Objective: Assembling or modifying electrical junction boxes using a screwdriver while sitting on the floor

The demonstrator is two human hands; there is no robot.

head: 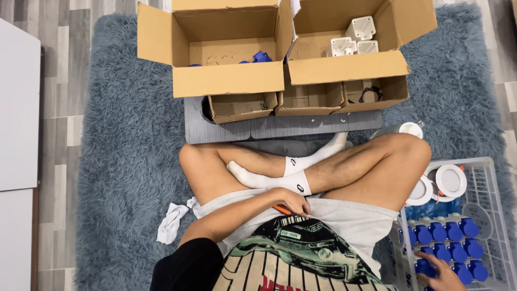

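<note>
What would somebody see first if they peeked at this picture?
Probably the crossed bare legs in white socks, mid-picture on a fluffy blue-grey rug. Next, two open cardboard boxes at the top. At lower right, the right hand reaches into a white basket of bright blue parts.

Right hand (442, 276) partly off-frame

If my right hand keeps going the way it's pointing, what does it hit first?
Probably the blue caps in the white wire basket: the right hand already reaches among them, though exact depth is unclear.
</note>
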